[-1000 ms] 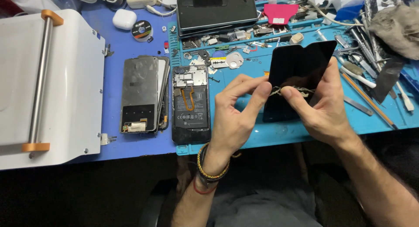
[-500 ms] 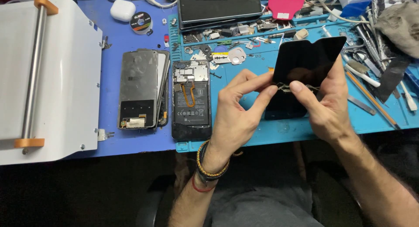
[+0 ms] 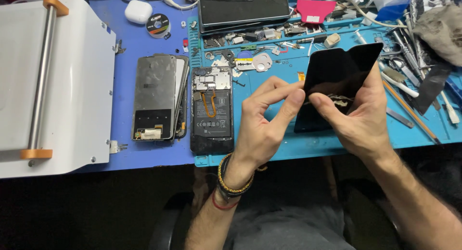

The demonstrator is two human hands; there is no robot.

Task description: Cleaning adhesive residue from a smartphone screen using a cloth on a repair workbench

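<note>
My right hand (image 3: 358, 120) holds a black phone screen panel (image 3: 337, 72) tilted up over the blue work mat (image 3: 288, 149). The thumb presses on a strip of pale residue across the panel's middle. My left hand (image 3: 264, 125) pinches at the same strip with thumb and forefinger, right against the panel's left edge. To the left of my hands lies an opened phone body (image 3: 212, 110) with its battery and an orange flex cable showing. Further left rests a grey metal phone frame (image 3: 155, 97) stacked on another part.
A white machine with a metal roller and orange ends (image 3: 41, 81) fills the left. Tools, tweezers and brushes (image 3: 409, 81) crowd the right of the mat. A dark flat device (image 3: 243, 8), a pink card (image 3: 315, 10), a white earbud case (image 3: 138, 11) and small screws lie behind.
The head camera has shifted slightly. My fingers have moved closer together on the strip across the panel; both hands stay in nearly the same place.
</note>
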